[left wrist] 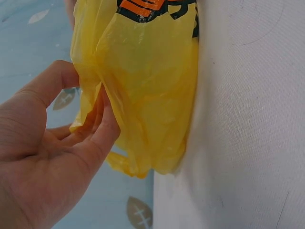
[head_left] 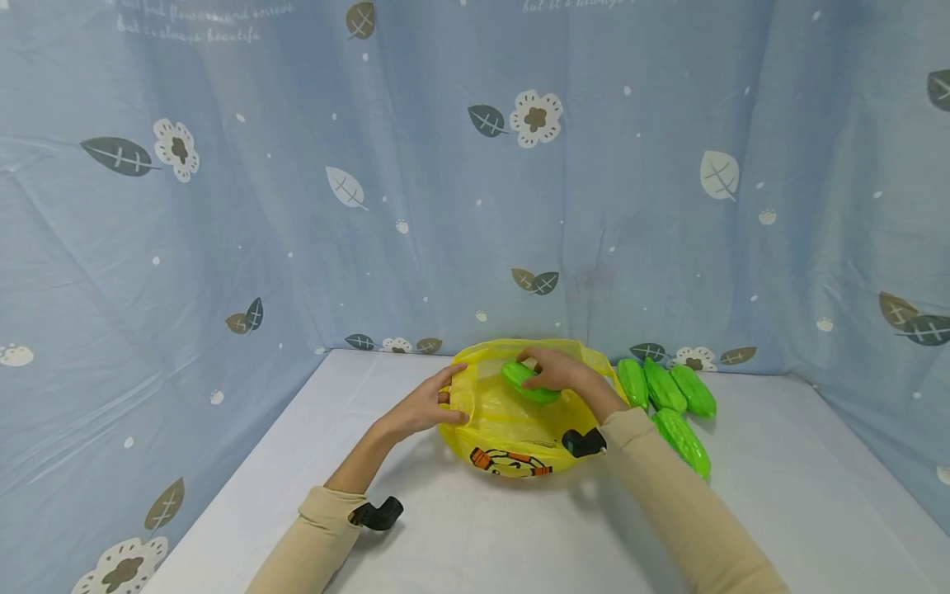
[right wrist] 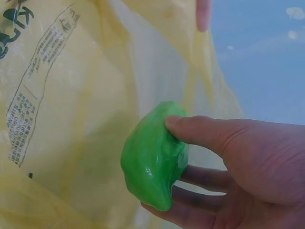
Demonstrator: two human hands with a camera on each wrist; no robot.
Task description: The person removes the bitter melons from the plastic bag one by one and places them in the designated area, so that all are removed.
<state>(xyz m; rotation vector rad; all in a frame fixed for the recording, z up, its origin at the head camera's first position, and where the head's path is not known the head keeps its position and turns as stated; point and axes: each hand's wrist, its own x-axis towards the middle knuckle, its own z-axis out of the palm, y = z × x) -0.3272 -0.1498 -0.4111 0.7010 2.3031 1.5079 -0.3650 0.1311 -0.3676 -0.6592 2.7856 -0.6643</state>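
Note:
A yellow plastic bag (head_left: pixel 534 425) with an orange and black print lies on the white table, its mouth spread wide. My left hand (head_left: pixel 419 408) holds the bag's left rim between thumb and fingers; in the left wrist view the thin film (left wrist: pixel 147 90) folds around the fingers. Inside the mouth, my right hand (head_left: pixel 560 371) grips a shiny green bitter melon (right wrist: pixel 150 155), ridged and pointed at one end. The right wrist view shows the thumb on top and the fingers beneath. Printed text is visible on the bag's wall (right wrist: pixel 71 119) there.
Several more green bitter melons (head_left: pixel 681 441) lie on the table (head_left: pixel 475 544) just right of the bag. Behind the table hangs a blue curtain (head_left: pixel 445 206) with leaves and flowers. Black wrist devices (head_left: pixel 378 514) sit by both cuffs.

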